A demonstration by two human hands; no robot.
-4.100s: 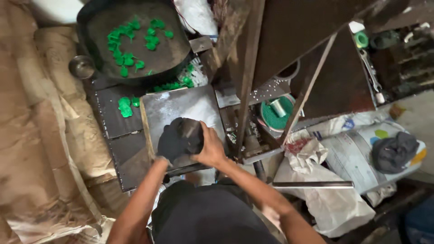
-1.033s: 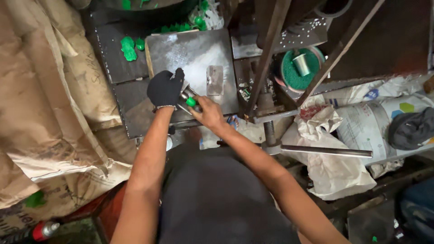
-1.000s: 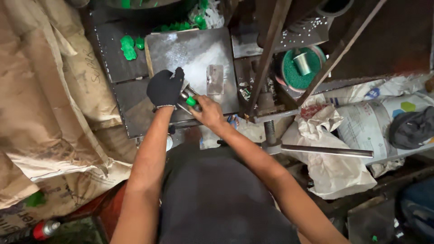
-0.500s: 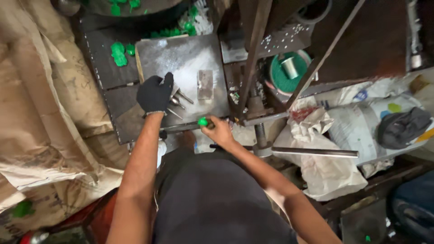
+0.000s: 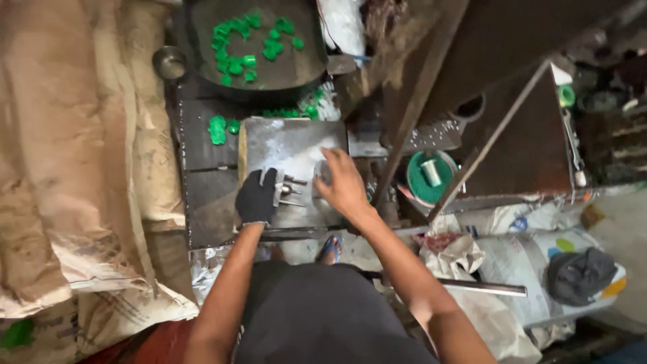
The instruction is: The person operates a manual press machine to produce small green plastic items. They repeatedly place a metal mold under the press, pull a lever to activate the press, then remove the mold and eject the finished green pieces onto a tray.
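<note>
On steel plate [image 5: 290,145]: gloved left hand [image 5: 256,197] fingers grasping metal pins [image 5: 291,191]; right hand [image 5: 342,183] fingers released.

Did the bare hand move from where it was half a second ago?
Yes. The right hand was at the near edge of the metal plate, holding a green piece. Now it lies farther up on the plate, beside the gloved left hand.

A small metal fixture [image 5: 286,191] with short silvery pins sticking out to the right lies on a scuffed grey steel plate [image 5: 290,138]. The gloved left hand [image 5: 257,196] grips its left end. A small pale metal block [image 5: 323,173] sits just right of it, under the bare right hand [image 5: 344,185].
</note>
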